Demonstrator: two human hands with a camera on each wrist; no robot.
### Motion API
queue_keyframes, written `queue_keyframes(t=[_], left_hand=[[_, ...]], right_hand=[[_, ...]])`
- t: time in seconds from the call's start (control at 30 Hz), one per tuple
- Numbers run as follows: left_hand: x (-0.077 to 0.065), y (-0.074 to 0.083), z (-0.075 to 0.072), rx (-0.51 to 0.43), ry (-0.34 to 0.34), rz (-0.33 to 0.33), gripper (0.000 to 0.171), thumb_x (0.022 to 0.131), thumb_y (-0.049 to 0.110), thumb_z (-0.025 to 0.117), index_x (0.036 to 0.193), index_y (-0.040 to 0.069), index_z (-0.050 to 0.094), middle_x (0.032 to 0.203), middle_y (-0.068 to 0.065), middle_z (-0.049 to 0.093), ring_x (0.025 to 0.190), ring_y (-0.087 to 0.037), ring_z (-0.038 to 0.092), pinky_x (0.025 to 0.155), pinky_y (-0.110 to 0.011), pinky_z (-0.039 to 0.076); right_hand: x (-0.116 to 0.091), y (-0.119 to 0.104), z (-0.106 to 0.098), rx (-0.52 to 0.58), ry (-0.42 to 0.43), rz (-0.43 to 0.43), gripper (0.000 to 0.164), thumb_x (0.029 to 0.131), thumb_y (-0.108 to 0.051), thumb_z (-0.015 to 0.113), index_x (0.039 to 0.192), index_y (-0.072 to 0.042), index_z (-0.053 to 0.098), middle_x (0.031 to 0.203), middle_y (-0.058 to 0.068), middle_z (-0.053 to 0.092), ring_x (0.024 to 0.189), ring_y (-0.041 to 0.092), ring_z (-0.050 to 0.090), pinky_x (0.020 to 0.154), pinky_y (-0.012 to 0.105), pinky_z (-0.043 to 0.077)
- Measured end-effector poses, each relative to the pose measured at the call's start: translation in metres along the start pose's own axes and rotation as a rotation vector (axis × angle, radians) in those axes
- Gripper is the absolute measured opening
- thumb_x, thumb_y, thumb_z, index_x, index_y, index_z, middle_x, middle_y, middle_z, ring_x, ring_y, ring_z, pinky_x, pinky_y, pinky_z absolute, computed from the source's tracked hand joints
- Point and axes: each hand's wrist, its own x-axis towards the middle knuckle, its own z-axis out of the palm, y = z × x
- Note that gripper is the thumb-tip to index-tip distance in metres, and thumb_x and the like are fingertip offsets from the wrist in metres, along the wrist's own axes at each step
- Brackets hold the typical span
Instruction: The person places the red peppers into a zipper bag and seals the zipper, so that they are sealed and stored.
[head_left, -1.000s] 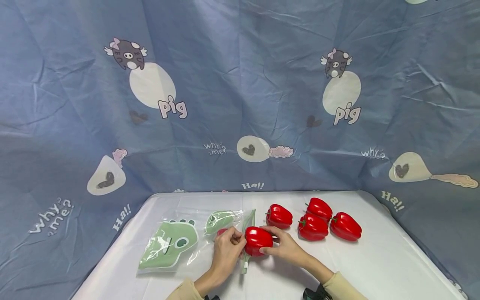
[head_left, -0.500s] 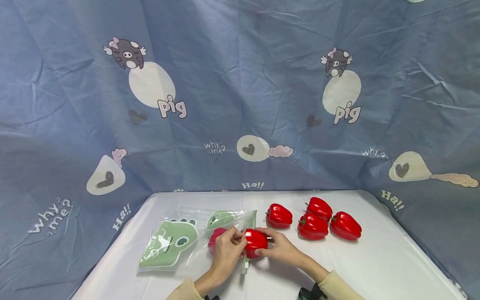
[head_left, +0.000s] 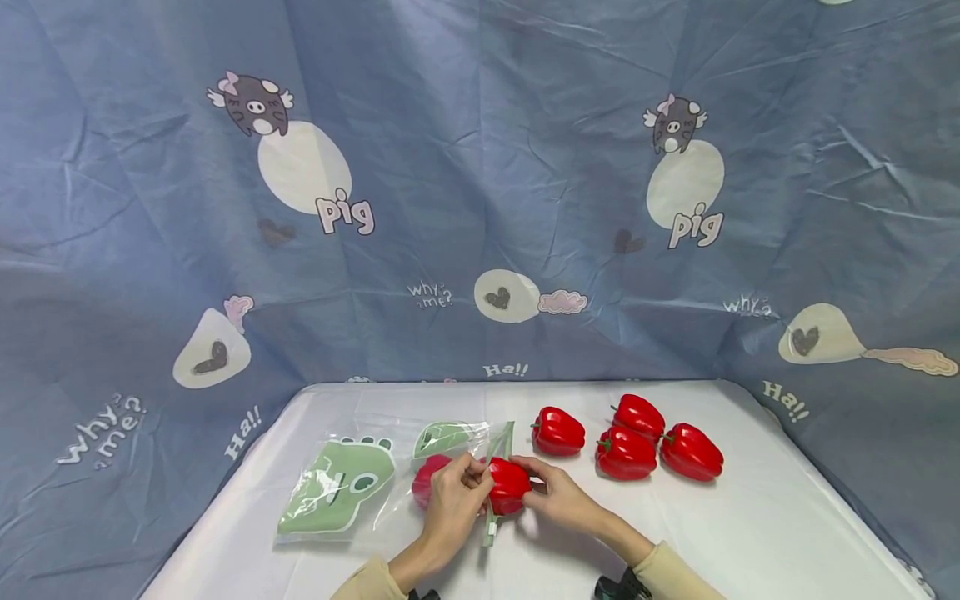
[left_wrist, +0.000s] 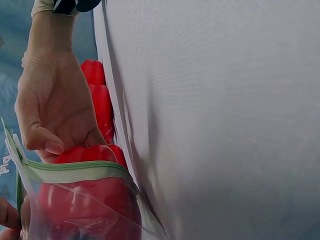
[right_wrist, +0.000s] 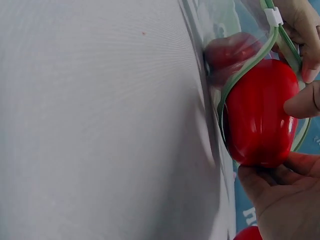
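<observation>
A clear zip bag (head_left: 405,508) with green dinosaur print lies on the table, its green-edged mouth facing right. My left hand (head_left: 452,504) pinches the upper edge of that mouth. With thumb and fingers, my right hand (head_left: 566,502) grips a red bell pepper (head_left: 510,486) at its right end. The pepper sits partway through the mouth; in the right wrist view the green zip strip (right_wrist: 232,82) runs around it, with a white slider (right_wrist: 273,17) at one end. Another red bell pepper (head_left: 424,482) lies inside the bag, partly hidden behind my left hand.
A single red pepper (head_left: 558,432) lies just behind my right hand. Farther right, three more, including a front one (head_left: 626,454), lie grouped together. The white-covered table (head_left: 757,533) ends at a blue printed curtain (head_left: 480,208) behind.
My right hand has moved slightly left, pushing the pepper into the bag's mouth. The pepper inside has shifted left and shows more. My left hand stays at the bag's edge.
</observation>
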Motion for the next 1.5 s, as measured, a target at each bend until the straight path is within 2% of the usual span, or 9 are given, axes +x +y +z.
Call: queue_keyframes(t=[0.23,0.53,0.8,0.93,1.07,1.3,1.5], left_hand=[[0.000,0.000,0.000,-0.003,-0.005,-0.012,0.012,0.081,0.001,0.066,0.076,0.011,0.062,0.063,0.000,0.062,0.044,-0.006,0.054,0.038,-0.021,0.049],[-0.001,0.000,0.000,0.022,-0.012,-0.016,0.011,0.081,0.001,0.065,0.076,0.011,0.062,0.063,0.000,0.061,0.045,-0.005,0.053,0.039,-0.020,0.049],[-0.002,0.000,0.001,0.015,-0.021,0.003,0.010,0.080,0.000,0.065,0.076,0.008,0.063,0.061,0.000,0.061,0.042,-0.004,0.052,0.036,-0.017,0.045],[-0.002,0.001,0.002,0.009,-0.030,0.008,0.006,0.080,0.000,0.066,0.078,0.005,0.064,0.061,0.000,0.061,0.041,-0.004,0.052,0.036,-0.017,0.045],[-0.004,0.000,0.002,0.012,-0.042,0.007,0.008,0.081,-0.001,0.066,0.078,0.006,0.063,0.062,-0.001,0.062,0.042,-0.005,0.053,0.037,-0.018,0.046],[-0.006,-0.001,0.002,0.010,-0.054,0.006,0.010,0.082,-0.001,0.065,0.079,0.008,0.062,0.064,-0.001,0.061,0.045,-0.007,0.054,0.037,-0.018,0.046],[-0.006,-0.001,0.002,0.021,-0.057,0.035,0.011,0.083,0.000,0.064,0.078,0.009,0.061,0.062,0.000,0.061,0.044,-0.005,0.053,0.037,-0.016,0.045]], right_hand=[[0.004,0.002,0.005,0.089,-0.026,-0.001,0.054,0.086,0.005,0.052,0.139,0.006,0.042,0.137,0.020,0.051,0.120,0.031,0.056,0.094,0.027,0.053],[0.007,-0.001,0.010,0.127,-0.050,-0.009,0.055,0.085,0.002,0.056,0.139,0.005,0.042,0.136,0.021,0.052,0.120,0.032,0.056,0.091,0.025,0.054],[0.010,-0.001,0.014,0.105,-0.081,-0.015,0.059,0.085,-0.002,0.062,0.140,0.005,0.041,0.141,0.021,0.048,0.126,0.033,0.053,0.101,0.031,0.049],[0.012,-0.002,0.016,0.086,-0.103,-0.011,0.060,0.085,-0.004,0.063,0.139,0.005,0.042,0.141,0.021,0.048,0.127,0.033,0.052,0.103,0.033,0.048],[0.013,-0.001,0.017,0.069,-0.121,0.000,0.059,0.085,-0.008,0.067,0.138,0.004,0.044,0.140,0.020,0.050,0.127,0.033,0.053,0.103,0.033,0.048],[0.020,0.001,0.018,0.067,-0.173,-0.052,0.049,0.085,-0.008,0.069,0.131,-0.002,0.054,0.130,0.012,0.059,0.122,0.021,0.057,0.102,0.027,0.048],[0.025,0.000,0.023,0.073,-0.185,-0.063,0.039,0.080,0.001,0.067,0.117,-0.002,0.059,0.114,0.008,0.063,0.107,0.006,0.061,0.094,0.021,0.051]])
